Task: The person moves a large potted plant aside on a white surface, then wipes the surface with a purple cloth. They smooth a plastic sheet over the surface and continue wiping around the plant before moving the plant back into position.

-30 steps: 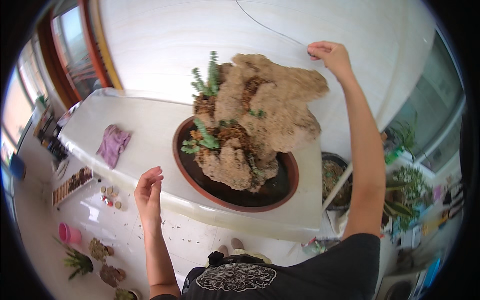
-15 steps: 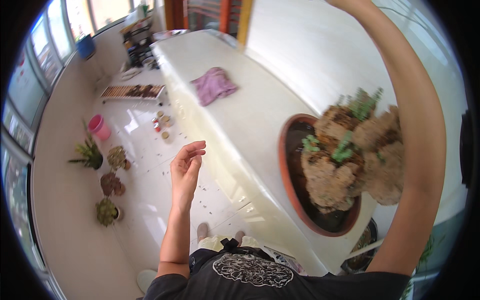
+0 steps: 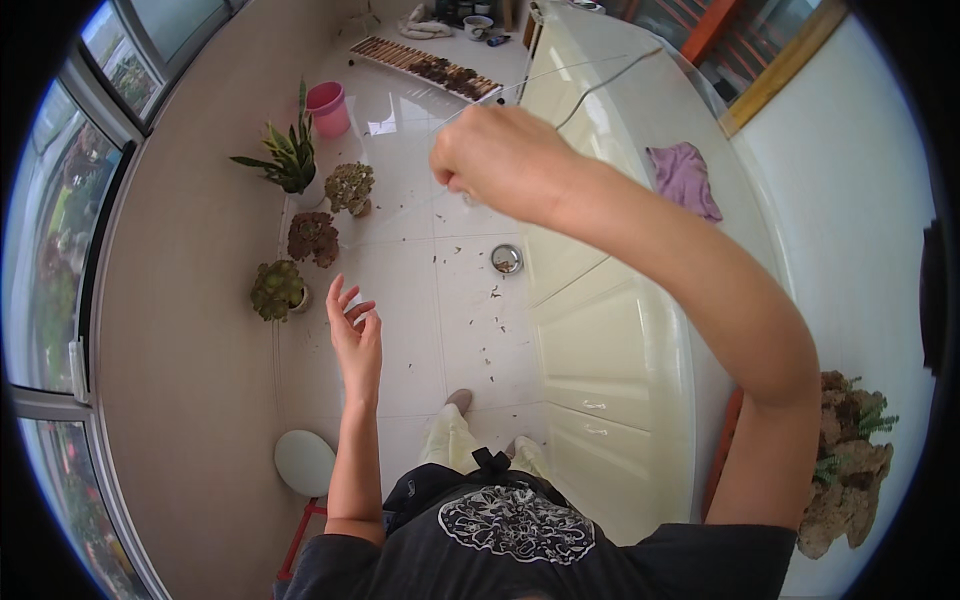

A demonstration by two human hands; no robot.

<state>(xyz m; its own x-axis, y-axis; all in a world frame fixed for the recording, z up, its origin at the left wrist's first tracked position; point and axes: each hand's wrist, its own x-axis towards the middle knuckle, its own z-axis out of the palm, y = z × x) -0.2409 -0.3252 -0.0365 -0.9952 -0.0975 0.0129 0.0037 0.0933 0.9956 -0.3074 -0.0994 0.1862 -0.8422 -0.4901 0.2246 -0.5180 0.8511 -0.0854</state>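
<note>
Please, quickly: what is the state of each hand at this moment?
Left hand: open, holding nothing visible.
Right hand: closed, apparently holding a thin wire.

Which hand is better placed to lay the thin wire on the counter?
Right, I judge: the right hand appears closed on the thin wire, near the counter. The left hand is open, seemingly empty and farther away.

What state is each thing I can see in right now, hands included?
Right hand: closed, gripping the wire
Wire: curved
Left hand: open, fingers loosely curled, empty
Purple cloth: crumpled on the counter
Cabinet doors: shut
Pink bucket: upright, open-topped
Round tin: open, brown bits inside
Slatted rack: partly covered with dark clumps
Snake plant: potted, upright
</note>
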